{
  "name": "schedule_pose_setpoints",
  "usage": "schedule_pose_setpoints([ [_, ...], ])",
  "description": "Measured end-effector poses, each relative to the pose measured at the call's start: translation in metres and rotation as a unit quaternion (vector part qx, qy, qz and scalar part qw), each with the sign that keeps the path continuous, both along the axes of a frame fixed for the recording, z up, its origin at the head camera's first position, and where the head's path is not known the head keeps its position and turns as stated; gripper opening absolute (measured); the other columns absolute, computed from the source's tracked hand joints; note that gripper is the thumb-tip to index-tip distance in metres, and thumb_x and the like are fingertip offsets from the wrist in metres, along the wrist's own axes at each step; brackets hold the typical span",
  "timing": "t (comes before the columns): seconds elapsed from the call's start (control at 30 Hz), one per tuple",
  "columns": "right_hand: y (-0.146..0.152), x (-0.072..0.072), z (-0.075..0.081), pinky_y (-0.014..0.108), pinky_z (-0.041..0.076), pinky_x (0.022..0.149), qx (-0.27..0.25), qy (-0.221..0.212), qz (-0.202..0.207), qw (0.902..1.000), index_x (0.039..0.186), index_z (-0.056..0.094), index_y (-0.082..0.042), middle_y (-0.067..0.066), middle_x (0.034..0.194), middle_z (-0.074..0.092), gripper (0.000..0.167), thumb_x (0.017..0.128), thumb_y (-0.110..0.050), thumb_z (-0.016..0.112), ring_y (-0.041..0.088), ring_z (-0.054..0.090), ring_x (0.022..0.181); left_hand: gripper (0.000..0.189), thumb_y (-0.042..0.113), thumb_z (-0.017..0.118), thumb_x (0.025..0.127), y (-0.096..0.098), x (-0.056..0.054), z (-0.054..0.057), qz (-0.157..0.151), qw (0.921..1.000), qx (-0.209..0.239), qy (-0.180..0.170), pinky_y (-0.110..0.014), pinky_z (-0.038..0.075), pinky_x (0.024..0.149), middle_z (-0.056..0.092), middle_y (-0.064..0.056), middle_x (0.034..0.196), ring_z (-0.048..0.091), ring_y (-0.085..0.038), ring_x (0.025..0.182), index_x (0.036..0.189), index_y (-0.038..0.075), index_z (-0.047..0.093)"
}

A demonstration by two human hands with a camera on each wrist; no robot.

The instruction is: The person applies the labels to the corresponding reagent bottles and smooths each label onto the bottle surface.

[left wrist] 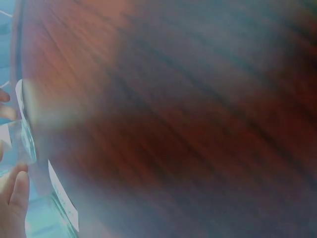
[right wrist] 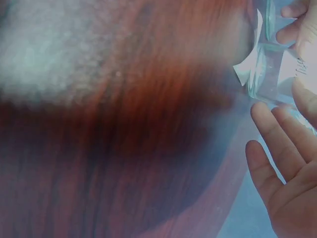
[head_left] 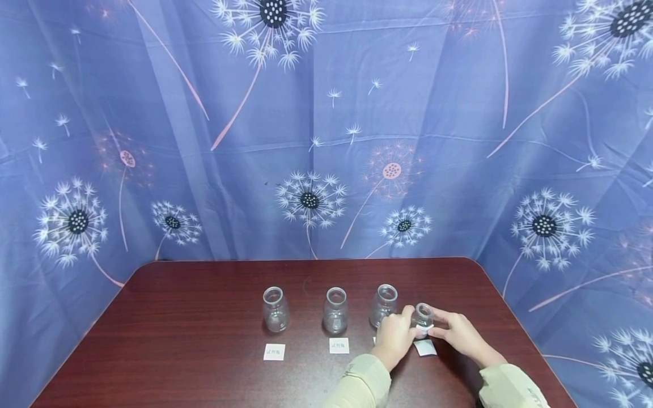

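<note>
At the right of the table, my left hand [head_left: 395,337] and right hand [head_left: 464,335] hold a small clear glass jar [head_left: 423,313] between them. A white label [right wrist: 290,69] with dark writing lies on the jar's side, and my right thumb presses on it. The other right-hand fingers [right wrist: 277,134] are spread below the jar in the right wrist view. The left thumb and forefinger grip the jar from the other side. Just below the jar, a slightly curled white paper piece [head_left: 425,348] lies on the table.
Three larger clear glass jars, the left jar [head_left: 276,310], middle jar [head_left: 335,311] and right jar [head_left: 384,306], stand in a row. Before them lie a left paper label [head_left: 274,352], a middle paper label [head_left: 339,345] and one mostly hidden behind my left hand. A blue curtain [head_left: 316,113] hangs behind the table [head_left: 178,340].
</note>
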State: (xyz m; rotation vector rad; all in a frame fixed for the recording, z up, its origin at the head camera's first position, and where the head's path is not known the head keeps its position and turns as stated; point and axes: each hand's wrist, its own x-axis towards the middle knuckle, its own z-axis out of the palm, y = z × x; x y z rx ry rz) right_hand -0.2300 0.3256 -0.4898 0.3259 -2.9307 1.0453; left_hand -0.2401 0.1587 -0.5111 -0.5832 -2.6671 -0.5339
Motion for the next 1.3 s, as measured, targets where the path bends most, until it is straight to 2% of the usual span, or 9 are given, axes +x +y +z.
schedule_pose_setpoints([
  [0.23,0.003,-0.002,0.004,0.022,0.047,0.072,0.022,0.005,0.024,0.9994,0.12,0.052,0.001,0.014,0.099,0.066,0.051,0.076,-0.022,0.065,0.014,0.06,0.092,0.036,0.046,0.063,0.07,-0.002,0.0,0.002,-0.002,1.0,0.002,0.001,-0.023,0.041,0.046,0.066,0.002,0.064,0.063,-0.014,0.057,0.095,0.023,0.05],
  [0.37,0.001,-0.001,0.003,0.023,0.047,0.073,0.015,0.011,0.016,0.9997,0.119,0.053,0.001,0.014,0.098,0.066,0.049,0.076,-0.02,0.066,0.012,0.061,0.091,0.036,0.043,0.064,0.07,-0.001,0.0,0.002,-0.005,1.0,-0.002,0.006,-0.023,0.042,0.048,0.066,0.003,0.064,0.062,-0.014,0.057,0.096,0.022,0.05],
  [0.6,-0.003,0.003,0.001,0.026,0.048,0.074,0.016,0.022,-0.011,0.9996,0.119,0.053,-0.001,0.012,0.097,0.067,0.046,0.077,-0.015,0.065,0.018,0.062,0.09,0.032,0.037,0.065,0.073,-0.002,0.001,0.003,-0.009,0.9999,-0.001,0.006,-0.022,0.043,0.049,0.066,0.006,0.066,0.062,-0.013,0.057,0.099,0.023,0.052],
  [0.9,-0.004,0.004,0.0,0.023,0.047,0.072,0.021,0.032,-0.011,0.9992,0.12,0.052,0.0,0.013,0.096,0.067,0.047,0.077,-0.012,0.064,0.015,0.062,0.089,0.033,0.031,0.064,0.076,-0.004,-0.001,0.0,-0.021,0.9994,0.016,-0.024,-0.022,0.044,0.051,0.068,0.006,0.073,0.063,-0.013,0.062,0.107,0.025,0.054],
  [1.0,-0.005,0.005,0.0,0.023,0.047,0.071,-0.007,0.023,-0.015,0.9996,0.12,0.05,0.001,0.016,0.101,0.065,0.047,0.077,-0.008,0.064,0.022,0.063,0.091,0.035,0.033,0.064,0.076,-0.004,-0.001,0.0,-0.023,0.9989,0.013,-0.038,-0.023,0.044,0.052,0.068,0.004,0.074,0.064,-0.013,0.064,0.108,0.025,0.053],
  [1.13,-0.007,0.006,0.0,0.021,0.048,0.07,-0.054,0.021,-0.024,0.9981,0.105,0.049,-0.001,0.021,0.102,0.062,0.036,0.074,-0.002,0.065,0.025,0.063,0.092,0.037,0.036,0.065,0.074,-0.003,0.0,0.002,-0.019,0.9988,0.015,-0.043,-0.022,0.043,0.052,0.066,0.002,0.071,0.063,-0.013,0.064,0.106,0.024,0.052],
  [1.3,-0.008,0.006,-0.003,0.018,0.045,0.068,-0.069,0.03,-0.037,0.9964,0.083,0.047,-0.007,0.011,0.089,0.065,0.025,0.07,0.0,0.067,0.004,0.059,0.084,0.034,0.035,0.066,0.073,-0.002,0.002,0.003,-0.008,0.9995,0.018,-0.025,-0.022,0.041,0.048,0.065,0.002,0.067,0.062,-0.013,0.059,0.101,0.022,0.052],
])
